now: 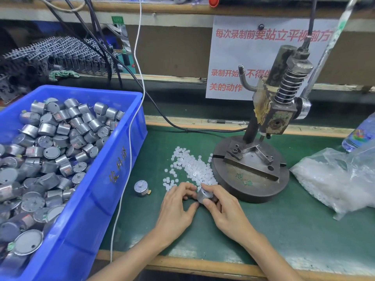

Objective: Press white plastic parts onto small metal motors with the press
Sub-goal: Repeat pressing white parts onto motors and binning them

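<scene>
Motor (205,196) held near centre of table (284,230). Right hand (225,209) pinches body; left hand (178,207) curls on left end. Press (263,159) far-right of hands, right hand nearer. Parts (192,167) just beyond fingertips.

Red print 每次录制前要站立平视前方 on paper sign (253,57) well beyond the gripped motor (205,194), lower lines 录制开始, 不得, 关的动作 partly hidden by press (282,110), yellow characters on blue bin (97,199) left of the grip, unreadable

factory assembly bench: blue bin (113,159) of motors (50,138), hand press (263,138), green mat (284,230)
</scene>
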{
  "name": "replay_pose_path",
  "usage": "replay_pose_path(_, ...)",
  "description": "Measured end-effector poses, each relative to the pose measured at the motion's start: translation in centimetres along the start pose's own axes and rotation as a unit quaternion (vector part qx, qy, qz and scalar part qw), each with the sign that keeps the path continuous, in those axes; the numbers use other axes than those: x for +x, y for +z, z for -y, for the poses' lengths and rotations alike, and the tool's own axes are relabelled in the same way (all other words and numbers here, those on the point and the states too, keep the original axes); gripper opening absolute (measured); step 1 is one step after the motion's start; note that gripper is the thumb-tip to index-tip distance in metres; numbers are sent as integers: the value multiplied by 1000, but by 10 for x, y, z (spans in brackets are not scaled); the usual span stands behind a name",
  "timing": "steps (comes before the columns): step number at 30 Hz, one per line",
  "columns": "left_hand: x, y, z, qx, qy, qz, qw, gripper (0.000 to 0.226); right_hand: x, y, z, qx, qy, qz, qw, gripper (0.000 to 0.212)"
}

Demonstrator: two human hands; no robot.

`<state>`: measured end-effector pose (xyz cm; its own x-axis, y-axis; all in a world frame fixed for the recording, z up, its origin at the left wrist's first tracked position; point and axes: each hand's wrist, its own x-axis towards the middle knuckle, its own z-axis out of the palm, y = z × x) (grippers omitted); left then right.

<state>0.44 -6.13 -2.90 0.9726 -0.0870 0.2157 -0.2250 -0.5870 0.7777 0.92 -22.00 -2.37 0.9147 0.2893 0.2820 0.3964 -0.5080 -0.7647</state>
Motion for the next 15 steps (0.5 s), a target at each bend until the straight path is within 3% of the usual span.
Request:
replay_pose_path(6,1,-2,-2,-6,-14,-4,1000,43,-2,3,-3,-21,-19,8,1000,29)
replay_pose_path(15,2,-2,-5,-6,-16,-12,1000,30,-2,1,-8,32,44,-27,998,28)
